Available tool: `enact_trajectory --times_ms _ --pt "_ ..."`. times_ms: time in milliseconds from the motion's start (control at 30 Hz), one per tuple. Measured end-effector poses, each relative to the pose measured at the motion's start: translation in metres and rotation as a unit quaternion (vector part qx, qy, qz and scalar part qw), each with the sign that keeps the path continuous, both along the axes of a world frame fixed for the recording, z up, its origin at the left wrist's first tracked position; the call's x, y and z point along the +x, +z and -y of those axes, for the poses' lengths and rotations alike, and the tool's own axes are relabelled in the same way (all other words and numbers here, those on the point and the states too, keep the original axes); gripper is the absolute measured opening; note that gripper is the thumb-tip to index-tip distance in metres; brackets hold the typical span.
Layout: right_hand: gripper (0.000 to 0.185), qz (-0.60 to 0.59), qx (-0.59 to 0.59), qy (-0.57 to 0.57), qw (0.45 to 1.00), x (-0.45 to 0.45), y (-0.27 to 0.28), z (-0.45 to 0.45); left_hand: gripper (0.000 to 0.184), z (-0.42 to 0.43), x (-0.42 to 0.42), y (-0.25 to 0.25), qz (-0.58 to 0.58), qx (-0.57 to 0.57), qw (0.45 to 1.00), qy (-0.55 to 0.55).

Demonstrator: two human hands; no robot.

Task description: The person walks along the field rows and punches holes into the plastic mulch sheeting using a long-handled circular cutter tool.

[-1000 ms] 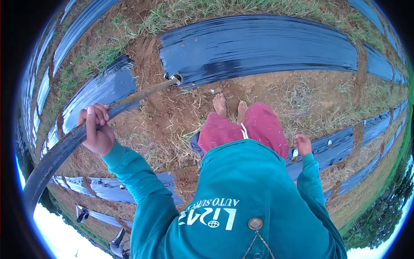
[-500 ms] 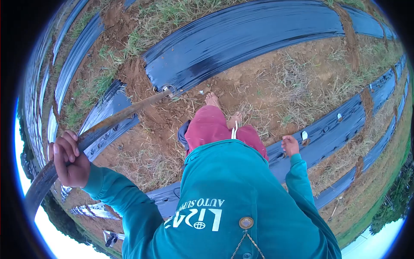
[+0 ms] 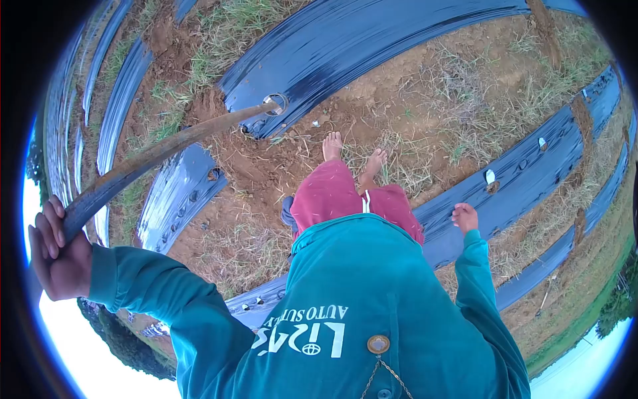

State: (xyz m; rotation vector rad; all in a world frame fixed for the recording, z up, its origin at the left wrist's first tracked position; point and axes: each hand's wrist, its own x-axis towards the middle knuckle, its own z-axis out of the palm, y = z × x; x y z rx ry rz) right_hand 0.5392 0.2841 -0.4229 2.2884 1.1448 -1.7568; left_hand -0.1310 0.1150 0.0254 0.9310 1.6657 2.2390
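Pole, wrapped tightly by the left hand, leads to a metal ring over plastic mulch film, no holes visible there yet; right hand half-curled, closure unclear; rightward mulch strip already holed.

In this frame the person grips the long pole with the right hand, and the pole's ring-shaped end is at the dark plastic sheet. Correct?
Not quite: the head view shows the left hand gripping the long pole, while the right hand is away from it. The ring-shaped end is at the dark plastic sheet, as you say.
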Motion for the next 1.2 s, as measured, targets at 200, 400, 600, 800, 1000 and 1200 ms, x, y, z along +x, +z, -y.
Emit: enact_trajectory --times_ms 200,400,600,800,1000,1200 --pt "0.012 -0.007 0.001 0.004 1.0 -0.043 0.028 0.02 0.022 -0.086 -0.013 -0.22 0.055 -0.021 0.989 0.135" --pt "0.014 0.009 0.058 -0.025 0.998 -0.078 0.062 0.036 0.028 -0.099 -0.022 -0.205 0.028 -0.074 0.996 -0.038" --pt "0.015 0.021 0.04 -0.072 0.996 -0.093 0.069 0.099 0.026 -0.129 -0.038 -0.196 0.091 -0.095 0.977 -0.167" --pt "0.015 0.007 -0.023 -0.157 0.987 -0.087 0.024 0.155 0.025 -0.168 -0.033 -0.075 0.038 -0.096 0.958 -0.268" --pt "0.013 -0.068 -0.088 -0.231 0.967 -0.087 -0.017 0.156 0.033 -0.165 -0.052 0.007 0.015 -0.076 0.936 -0.343" --pt "0.012 -0.034 -0.015 -0.211 0.977 -0.1 -0.004 0.09 0.031 -0.201 -0.046 0.002 0.025 -0.042 0.951 -0.305"
